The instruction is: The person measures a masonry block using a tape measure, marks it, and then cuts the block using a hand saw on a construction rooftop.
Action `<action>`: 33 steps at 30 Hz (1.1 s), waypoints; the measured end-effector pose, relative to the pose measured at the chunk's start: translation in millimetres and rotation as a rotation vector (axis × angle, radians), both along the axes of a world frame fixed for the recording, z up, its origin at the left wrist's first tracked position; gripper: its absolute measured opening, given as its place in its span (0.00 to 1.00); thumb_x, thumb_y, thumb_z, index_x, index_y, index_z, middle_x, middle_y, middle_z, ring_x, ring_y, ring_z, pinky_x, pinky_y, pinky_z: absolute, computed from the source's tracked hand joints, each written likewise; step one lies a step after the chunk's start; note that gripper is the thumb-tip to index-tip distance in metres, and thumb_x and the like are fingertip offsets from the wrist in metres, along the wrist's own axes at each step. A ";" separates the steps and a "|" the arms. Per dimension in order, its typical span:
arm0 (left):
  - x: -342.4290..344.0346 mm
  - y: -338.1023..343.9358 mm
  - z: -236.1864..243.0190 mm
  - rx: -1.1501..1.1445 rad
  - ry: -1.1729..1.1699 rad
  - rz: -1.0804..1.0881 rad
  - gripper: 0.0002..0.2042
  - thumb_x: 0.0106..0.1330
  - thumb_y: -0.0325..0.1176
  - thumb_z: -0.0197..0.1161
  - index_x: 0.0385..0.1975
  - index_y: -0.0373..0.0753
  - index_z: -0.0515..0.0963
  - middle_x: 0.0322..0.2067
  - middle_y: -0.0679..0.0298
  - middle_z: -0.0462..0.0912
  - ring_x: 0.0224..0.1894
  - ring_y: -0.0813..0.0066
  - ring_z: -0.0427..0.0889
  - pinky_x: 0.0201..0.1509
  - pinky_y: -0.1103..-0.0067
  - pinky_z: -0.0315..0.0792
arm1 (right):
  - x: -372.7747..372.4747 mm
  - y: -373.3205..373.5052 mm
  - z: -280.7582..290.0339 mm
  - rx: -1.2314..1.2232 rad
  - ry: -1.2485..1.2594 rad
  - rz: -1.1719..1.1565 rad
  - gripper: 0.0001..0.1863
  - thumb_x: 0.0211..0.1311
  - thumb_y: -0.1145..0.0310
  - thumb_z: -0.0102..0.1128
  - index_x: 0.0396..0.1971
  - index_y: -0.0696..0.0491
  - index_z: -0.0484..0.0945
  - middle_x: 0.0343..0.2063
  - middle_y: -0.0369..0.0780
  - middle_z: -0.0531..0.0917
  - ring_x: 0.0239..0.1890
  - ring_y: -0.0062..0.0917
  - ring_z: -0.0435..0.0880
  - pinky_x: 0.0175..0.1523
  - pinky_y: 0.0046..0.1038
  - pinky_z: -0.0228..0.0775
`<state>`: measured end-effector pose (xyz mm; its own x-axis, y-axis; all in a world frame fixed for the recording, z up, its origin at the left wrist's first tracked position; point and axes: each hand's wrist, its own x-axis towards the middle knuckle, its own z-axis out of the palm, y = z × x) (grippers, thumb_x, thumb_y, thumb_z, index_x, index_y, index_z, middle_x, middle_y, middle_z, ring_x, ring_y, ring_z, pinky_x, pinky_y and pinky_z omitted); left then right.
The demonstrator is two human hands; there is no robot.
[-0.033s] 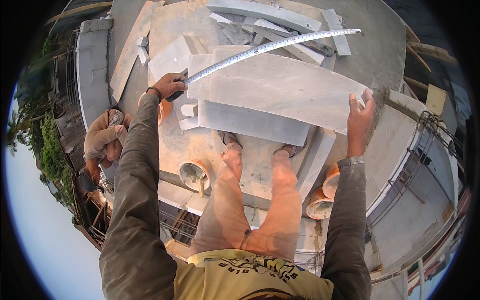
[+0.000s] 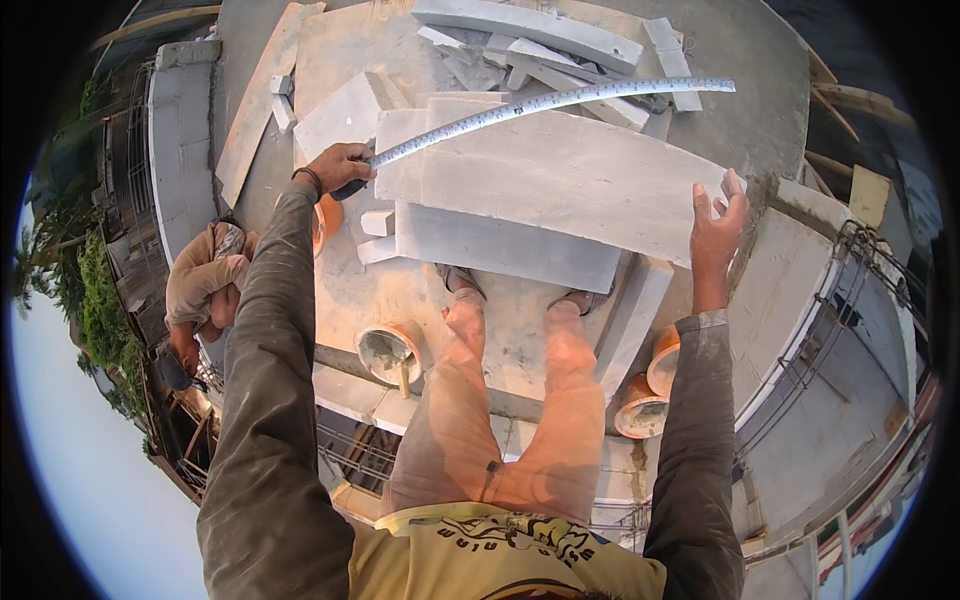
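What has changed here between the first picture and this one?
Nothing visibly changed. The left hand still grips the tape measure stretched over the grey slab, and the right hand still rests on the slab's right end.

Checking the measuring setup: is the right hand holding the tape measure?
No, the left hand grips the tape measure; the right hand rests on the grey slab's edge.

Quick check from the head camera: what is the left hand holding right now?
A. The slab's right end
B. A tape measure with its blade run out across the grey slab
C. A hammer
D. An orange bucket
B: the left hand grips the tape measure, its blade stretched over the grey slab, while the right hand rests at the slab's right end.
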<state>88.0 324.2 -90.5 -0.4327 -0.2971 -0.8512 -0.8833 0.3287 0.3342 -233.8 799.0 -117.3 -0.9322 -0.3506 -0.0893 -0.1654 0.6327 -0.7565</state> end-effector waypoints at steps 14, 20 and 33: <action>-8.5 -68.5 -60.2 0.080 -0.079 -0.558 0.21 0.54 0.46 0.69 0.46 0.42 0.85 0.37 0.62 0.86 0.41 0.70 0.83 0.45 0.74 0.76 | 44.7 -43.3 -56.2 0.527 0.184 0.588 0.22 0.68 0.54 0.59 0.60 0.42 0.79 0.61 0.40 0.75 0.67 0.37 0.68 0.70 0.42 0.55; 19.1 -72.4 -68.7 0.197 -0.031 -0.367 0.23 0.58 0.50 0.67 0.48 0.39 0.84 0.37 0.64 0.85 0.38 0.70 0.82 0.43 0.75 0.75 | 52.7 -36.4 -67.6 0.575 0.243 0.500 0.21 0.68 0.54 0.60 0.58 0.40 0.81 0.63 0.39 0.74 0.67 0.36 0.68 0.70 0.42 0.55; 13.8 -59.0 -81.6 0.120 -0.057 -0.372 0.21 0.56 0.44 0.65 0.49 0.44 0.84 0.42 0.64 0.85 0.46 0.71 0.81 0.55 0.76 0.71 | 22.3 32.1 -67.4 0.541 0.353 0.584 0.21 0.67 0.62 0.63 0.60 0.44 0.79 0.59 0.41 0.77 0.64 0.37 0.70 0.68 0.39 0.61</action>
<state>101.8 265.1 -172.1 -0.4432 -0.0258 -0.8960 -0.7294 0.5915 0.3437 -211.5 831.2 -184.7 -0.6207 -0.7746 -0.1214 -0.7441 0.6308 -0.2201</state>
